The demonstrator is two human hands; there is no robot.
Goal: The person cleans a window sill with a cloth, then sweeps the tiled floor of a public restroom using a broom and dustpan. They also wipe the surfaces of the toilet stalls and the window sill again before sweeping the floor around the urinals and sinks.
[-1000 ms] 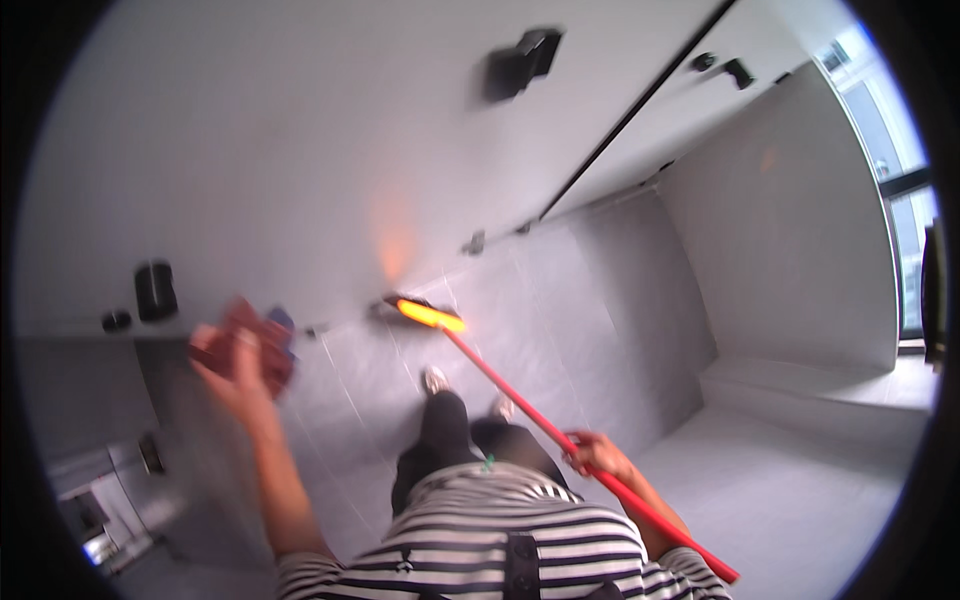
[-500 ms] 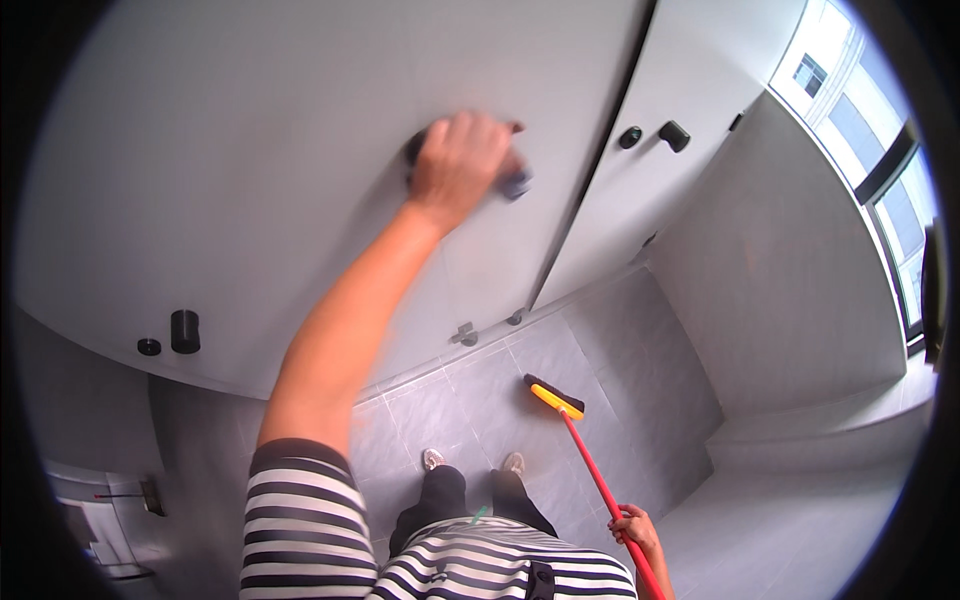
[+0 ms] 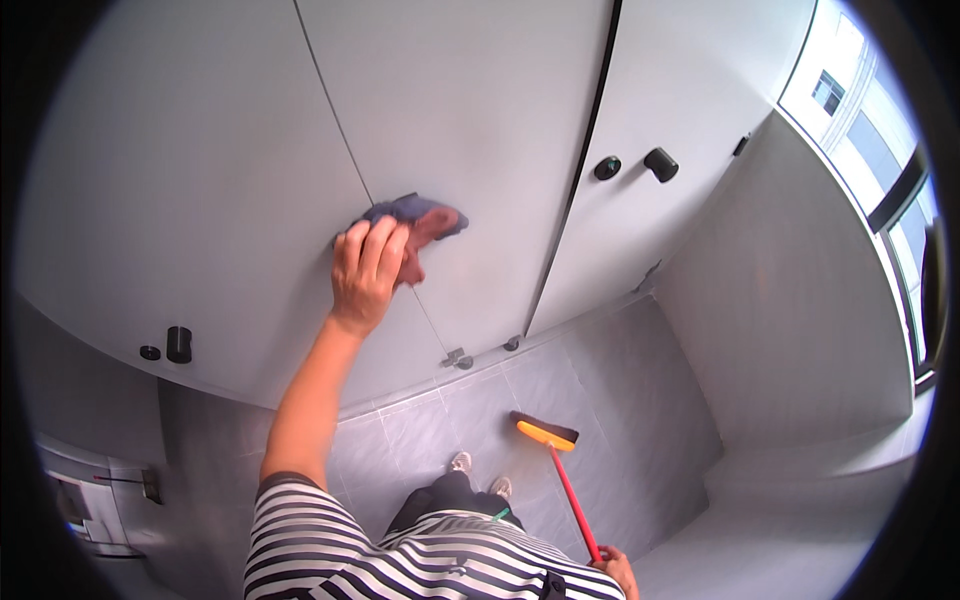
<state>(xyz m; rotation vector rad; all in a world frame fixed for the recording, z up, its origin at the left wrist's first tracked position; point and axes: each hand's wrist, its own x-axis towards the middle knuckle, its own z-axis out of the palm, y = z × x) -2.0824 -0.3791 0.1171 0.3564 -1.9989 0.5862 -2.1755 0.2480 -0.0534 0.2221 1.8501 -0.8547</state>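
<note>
My left hand (image 3: 368,275) is closed on a crumpled cloth (image 3: 415,208), dark blue with a reddish part, and presses it against the light grey partition panel (image 3: 480,120). The cloth lies across a thin vertical seam in the panel. Low on the right, my right hand (image 3: 617,570) grips the red handle of a broom (image 3: 572,498). The broom's yellow head with dark bristles (image 3: 545,430) rests on the grey tiled floor, ahead and to the right of my feet.
To the right is a door with a black knob (image 3: 661,165) and a round black lock (image 3: 607,168). Another black knob (image 3: 179,345) sits at the lower left. A window (image 3: 900,220) opens the right wall. Grey floor tiles (image 3: 640,380) run below the panels.
My left hand has moved down and to the left across the panel with the cloth. My right hand and the broom appear lower, the broom head slightly left.
</note>
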